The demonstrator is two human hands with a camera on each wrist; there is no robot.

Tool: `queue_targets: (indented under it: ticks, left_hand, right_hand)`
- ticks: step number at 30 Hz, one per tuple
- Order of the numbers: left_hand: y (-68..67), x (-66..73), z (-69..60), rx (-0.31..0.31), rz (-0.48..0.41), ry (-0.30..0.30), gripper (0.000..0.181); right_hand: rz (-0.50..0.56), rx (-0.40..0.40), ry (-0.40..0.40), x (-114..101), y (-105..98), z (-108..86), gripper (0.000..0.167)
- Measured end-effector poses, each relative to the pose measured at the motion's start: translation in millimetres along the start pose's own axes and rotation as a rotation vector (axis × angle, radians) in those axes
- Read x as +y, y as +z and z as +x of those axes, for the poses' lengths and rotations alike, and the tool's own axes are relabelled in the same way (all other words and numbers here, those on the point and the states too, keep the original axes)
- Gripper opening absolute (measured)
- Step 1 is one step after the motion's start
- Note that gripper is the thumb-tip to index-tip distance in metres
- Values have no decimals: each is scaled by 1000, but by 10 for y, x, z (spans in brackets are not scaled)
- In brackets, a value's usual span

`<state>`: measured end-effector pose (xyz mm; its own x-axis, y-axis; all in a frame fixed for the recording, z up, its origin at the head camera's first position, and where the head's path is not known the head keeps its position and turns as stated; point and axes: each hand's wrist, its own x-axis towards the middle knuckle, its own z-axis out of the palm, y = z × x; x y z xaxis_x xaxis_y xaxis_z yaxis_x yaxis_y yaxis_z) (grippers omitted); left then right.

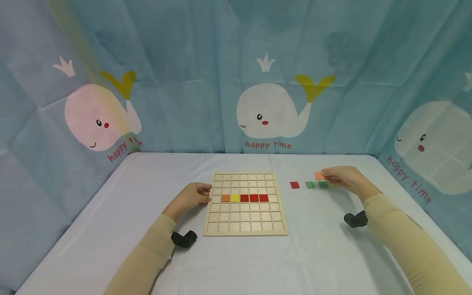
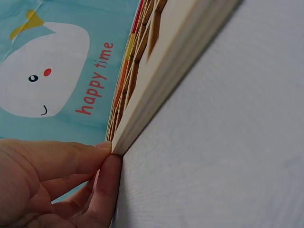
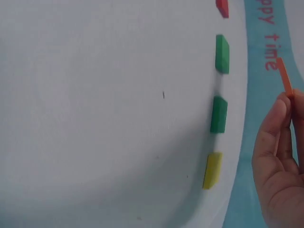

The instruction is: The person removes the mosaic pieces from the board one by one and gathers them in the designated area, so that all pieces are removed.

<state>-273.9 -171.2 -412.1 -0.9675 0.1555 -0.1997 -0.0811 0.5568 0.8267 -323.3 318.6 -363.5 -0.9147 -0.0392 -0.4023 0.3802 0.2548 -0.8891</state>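
A wooden grid board (image 1: 220, 227) lies on the table, with a row of tiles across it. From left to right are an orange tile (image 1: 225, 198), a yellow tile (image 1: 235, 198) and three red tiles (image 1: 254, 198). My left hand (image 1: 191, 195) touches the board's left edge with thumb and fingertips. Off to the right, my right hand (image 1: 343, 178) pinches another orange tile (image 3: 285, 78) between thumb and fingers, above the table. Under and beside it lie a loose red tile (image 1: 294, 185), two green tiles (image 3: 222, 54) and a yellow tile (image 3: 213, 171), partly hidden by the hand in the head view.
A white cloth covers the table (image 1: 236, 266). Blue curtains (image 1: 206, 114) printed with whales hang behind it and at both sides. Black wrist devices (image 1: 184, 239) sit on both sleeves, close to the tabletop.
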Motion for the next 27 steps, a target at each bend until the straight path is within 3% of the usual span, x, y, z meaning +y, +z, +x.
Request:
queue_targets:
  ticks: [11,13,15,20,23,25,27]
  left_hand:
    - [1,22,4,7,-7,-15,51]
    - [4,24,5,12,1,-16,50]
    - [5,20,4,13,1,-22,50]
    - [10,19,-3,12,-2,-24,50]
    - [19,20,-2,12,-2,-17,50]
    - [23,21,-3,9,-6,-18,51]
    - [24,19,-5,5,-11,-23,51]
  right_hand:
    - [-9,-9,-25,50,-302,-24,9]
    - [-7,0,-26,64,-355,-32,7]
    - [-9,14,-20,84,-399,-30,14]
    - [-54,48,12,165,-497,-7,59]
    - [-83,69,25,235,-589,-6,67]
    - [-84,84,35,284,-660,-14,51]
    - [-59,92,36,326,-721,-23,25]
